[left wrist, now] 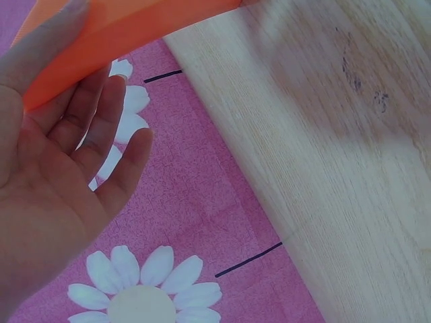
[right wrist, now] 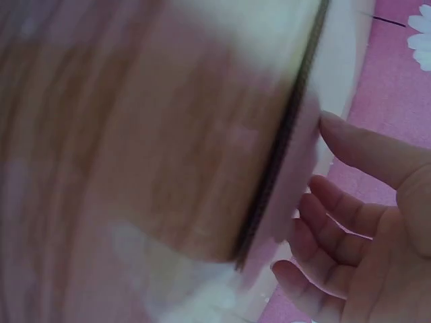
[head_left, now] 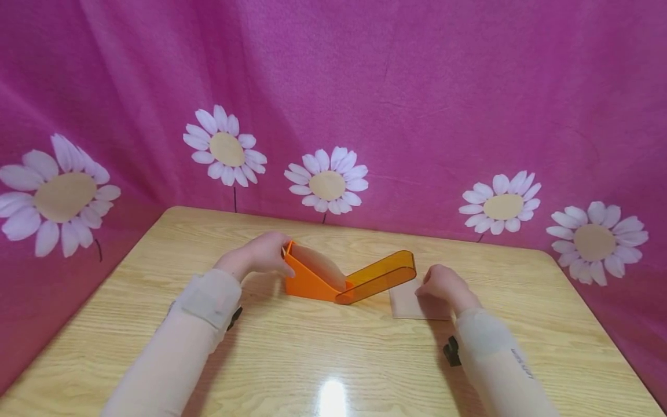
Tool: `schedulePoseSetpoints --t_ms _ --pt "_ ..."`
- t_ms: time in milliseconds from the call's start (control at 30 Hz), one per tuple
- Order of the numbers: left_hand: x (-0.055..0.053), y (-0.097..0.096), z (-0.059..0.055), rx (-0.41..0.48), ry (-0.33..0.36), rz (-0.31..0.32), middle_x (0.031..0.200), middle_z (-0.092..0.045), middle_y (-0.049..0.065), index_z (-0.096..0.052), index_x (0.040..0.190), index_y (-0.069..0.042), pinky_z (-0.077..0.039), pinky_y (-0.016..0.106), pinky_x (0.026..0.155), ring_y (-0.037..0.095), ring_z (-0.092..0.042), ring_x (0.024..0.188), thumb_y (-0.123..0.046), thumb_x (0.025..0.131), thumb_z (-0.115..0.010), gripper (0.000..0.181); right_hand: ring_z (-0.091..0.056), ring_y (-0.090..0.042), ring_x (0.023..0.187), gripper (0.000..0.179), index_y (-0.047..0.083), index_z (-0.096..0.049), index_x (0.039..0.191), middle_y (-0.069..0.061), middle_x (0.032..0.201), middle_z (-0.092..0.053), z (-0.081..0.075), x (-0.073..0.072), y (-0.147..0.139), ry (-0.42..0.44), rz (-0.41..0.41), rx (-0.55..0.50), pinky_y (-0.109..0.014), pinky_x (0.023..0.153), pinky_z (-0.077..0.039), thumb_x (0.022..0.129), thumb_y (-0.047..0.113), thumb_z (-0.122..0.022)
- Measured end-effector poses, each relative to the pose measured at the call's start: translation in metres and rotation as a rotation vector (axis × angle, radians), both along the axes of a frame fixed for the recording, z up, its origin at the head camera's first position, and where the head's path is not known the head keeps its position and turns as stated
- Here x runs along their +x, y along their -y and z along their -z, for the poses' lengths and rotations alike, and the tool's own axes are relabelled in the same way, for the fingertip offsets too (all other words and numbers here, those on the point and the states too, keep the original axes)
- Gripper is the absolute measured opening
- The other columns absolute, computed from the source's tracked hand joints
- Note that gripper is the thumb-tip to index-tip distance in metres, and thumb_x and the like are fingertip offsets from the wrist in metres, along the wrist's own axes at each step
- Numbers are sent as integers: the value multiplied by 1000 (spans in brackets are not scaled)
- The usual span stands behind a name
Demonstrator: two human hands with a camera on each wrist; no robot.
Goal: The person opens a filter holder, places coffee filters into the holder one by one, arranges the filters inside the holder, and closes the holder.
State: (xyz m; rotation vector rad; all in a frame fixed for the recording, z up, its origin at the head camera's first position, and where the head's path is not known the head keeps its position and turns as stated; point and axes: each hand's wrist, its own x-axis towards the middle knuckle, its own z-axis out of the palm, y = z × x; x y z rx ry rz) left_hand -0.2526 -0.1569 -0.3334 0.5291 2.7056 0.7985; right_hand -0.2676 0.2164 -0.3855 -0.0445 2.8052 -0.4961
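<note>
Sleeves (head_left: 156, 365) nearest in head view; left hand (head_left: 266, 252) grips the tall end of an orange holder (head_left: 307, 281), mid-table; round-edged pale disc (head_left: 318, 263) sits inside it; clear amber lid (head_left: 372, 286) tilts up to the right, its free end near the right hand (head_left: 445, 284), which bends over a pale flat sheet (head_left: 406, 304) on the table.

Left wrist shows what head hides: thumb on the holder's face, remaining fingers half curled below it, spread; dark marks (left wrist: 351, 70) over the wood, unreadable.

Right wrist: thumb apart from loosely bent fingers, at the edge of a blurred panel (right wrist: 168, 155); whether they pinch it, cannot tell.

Table (head_left: 292, 359) light wood grain, white glare (head_left: 332, 399) at front; magenta cloth (head_left: 391, 116) behind, printed with daisies (head_left: 226, 147).
</note>
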Motion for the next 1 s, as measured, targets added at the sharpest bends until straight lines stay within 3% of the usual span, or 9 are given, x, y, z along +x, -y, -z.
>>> schedulePoseSetpoints --t_ms 333,600,767,1000 --pt "0 0 -1 -9 -12 4 89 -64 6 -62 98 -3 -48 33 79 18 -54 77 -10 74 -76 29 -54 -25 80 34 -5 -61 95 -15 91 -63 2 -2 3 -8 28 7 -44 81 -46 74 20 -73" --pt "0 -1 -2 -3 -2 -2 89 -64 6 -63 98 -3 -48 33 79 18 -54 77 -10 73 -77 29 -54 -27 82 22 -3 -63 93 -16 93 -63 1 1 2 -19 61 -17 -44 80 -47 78 13 -65" --pt "0 0 -2 -2 9 -15 92 -64 6 -63 101 -3 -48 34 82 19 -55 79 -10 74 -76 31 -52 -25 77 10 3 -62 79 -11 82 -58 -5 3 -1 13 93 -46 -36 69 -45 79 11 -57" --pt "-2 0 2 -10 1 -12 90 -64 6 -63 100 -4 -48 33 81 18 -55 78 -11 74 -77 30 -47 -17 65 19 5 -58 68 0 64 -49 -15 1 -11 -14 53 -160 -29 59 -40 81 17 -65"
